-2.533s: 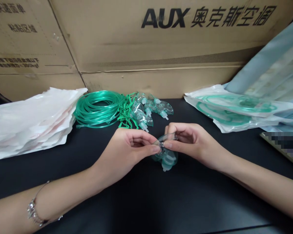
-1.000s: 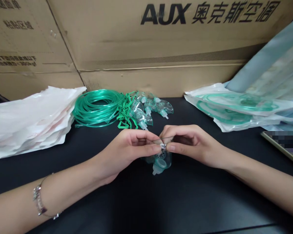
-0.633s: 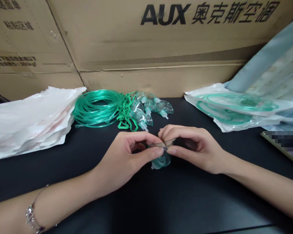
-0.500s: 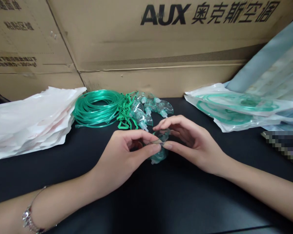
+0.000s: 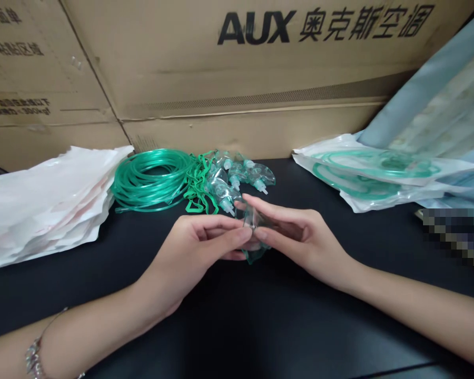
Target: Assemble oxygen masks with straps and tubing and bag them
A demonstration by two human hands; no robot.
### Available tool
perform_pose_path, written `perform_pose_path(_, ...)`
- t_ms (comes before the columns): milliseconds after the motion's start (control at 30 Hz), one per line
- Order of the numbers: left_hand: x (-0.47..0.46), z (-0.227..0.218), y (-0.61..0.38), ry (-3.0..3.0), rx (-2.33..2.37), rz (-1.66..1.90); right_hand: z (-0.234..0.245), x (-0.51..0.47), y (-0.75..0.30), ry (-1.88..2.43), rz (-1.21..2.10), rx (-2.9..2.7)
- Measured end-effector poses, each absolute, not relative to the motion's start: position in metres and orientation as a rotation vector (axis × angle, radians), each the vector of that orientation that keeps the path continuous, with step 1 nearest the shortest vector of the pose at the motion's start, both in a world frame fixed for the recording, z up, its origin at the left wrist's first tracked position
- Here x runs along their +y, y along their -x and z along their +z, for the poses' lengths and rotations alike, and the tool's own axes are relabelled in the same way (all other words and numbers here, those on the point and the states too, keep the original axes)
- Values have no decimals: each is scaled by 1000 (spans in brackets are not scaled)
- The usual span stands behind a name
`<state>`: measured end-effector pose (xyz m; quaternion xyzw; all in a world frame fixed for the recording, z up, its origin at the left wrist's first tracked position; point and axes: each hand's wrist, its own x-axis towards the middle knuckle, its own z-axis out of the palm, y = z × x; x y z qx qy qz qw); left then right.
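A small clear green plastic mask (image 5: pixel 256 251) is held between both hands just above the black tabletop (image 5: pixel 237 316). My left hand (image 5: pixel 197 247) pinches its upper edge between thumb and fingertips. My right hand (image 5: pixel 296 237) grips the same edge from the other side, thumb below and fingers stretched over the mask. Most of the mask is hidden behind the fingers. Just beyond the hands lie several more green masks (image 5: pixel 237 179) with green straps (image 5: pixel 197 184).
A coil of green tubing (image 5: pixel 154 176) lies at the back left, beside a stack of white pouches (image 5: pixel 43 205). Sealed bags with green tubing (image 5: pixel 375 173) rest at the right. Cardboard boxes (image 5: pixel 237 68) wall off the back. A blurred flat object (image 5: pixel 454 237) sits at far right.
Both hands turned the mask over and drew it slightly away from me; its nozzle, earlier hanging below the fingers, is now mostly hidden. The right fingers have stretched out over it.
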<state>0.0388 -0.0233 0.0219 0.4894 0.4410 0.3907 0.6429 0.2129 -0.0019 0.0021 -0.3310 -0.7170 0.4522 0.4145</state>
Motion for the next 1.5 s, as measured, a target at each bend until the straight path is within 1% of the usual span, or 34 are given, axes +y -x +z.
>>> perform_pose_path(133, -19, 28, -35, -1052, 1001, 747, 2, -1, -215, 727, 1027, -1922)
perform_pose_path(233, -16, 33, -33, -1147, 1086, 673, 4, -1, -216, 708, 947, -2019)
perform_pose_path(400, -16, 38, -31, -1258, 1134, 615, 5, -3, -215, 730, 988, -2029)
perform_pose_path(667, -21, 32, -35, -1150, 1116, 658, 4, -7, -211, 781, 1052, -1941)
perform_pose_path(900, -22, 31, -34, -1144, 1111, 689, 7, -10, -210, 798, 1025, -1977)
perform_pose_path(1000, -23, 31, -35, -1182, 1101, 710, 7, -8, -211, 783, 1112, -1959)
perform_pose_path(1233, -24, 31, -37, -1212, 1096, 695, 13, 0, -215, 755, 1500, -1868)
perform_pose_path(1500, -24, 29, -38, -1195, 1104, 701, 13, 5, -218, 778, 1675, -1698)
